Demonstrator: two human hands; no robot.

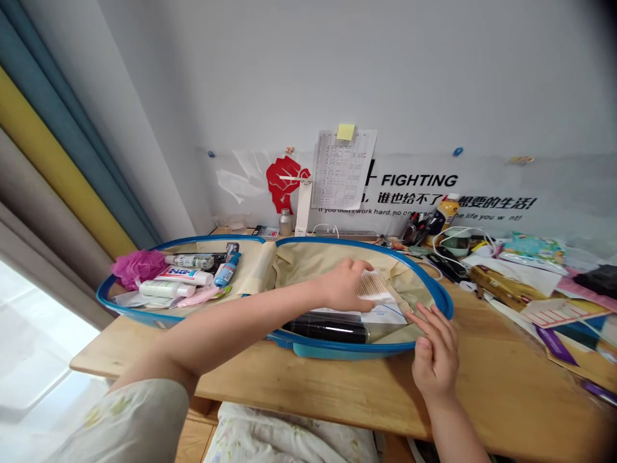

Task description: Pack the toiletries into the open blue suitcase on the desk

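A blue-rimmed case (pixel 441 292) with a beige lining lies open on the desk, its two halves side by side. My left hand (pixel 348 286) reaches across into the right half, fingers and thumb curled around the edge of a flat tan-and-white striped item (pixel 373 285); its kind is unclear. Under that lies a white packet with blue print (pixel 385 315). A glossy black cylindrical object (pixel 328 329) rests along the front wall. My right hand (pixel 436 350) is at the case's right front corner, fingers extended over the rim and touching the lining's edge.
In the left half lie a pink bath puff (pixel 139 267), a toothpaste tube (pixel 187 276), a white bottle (pixel 166 289) and a blue bottle (pixel 227 270). Papers, pens and a brown pouch (pixel 501 286) clutter the desk's right side. A wall (pixel 265 77) stands behind.
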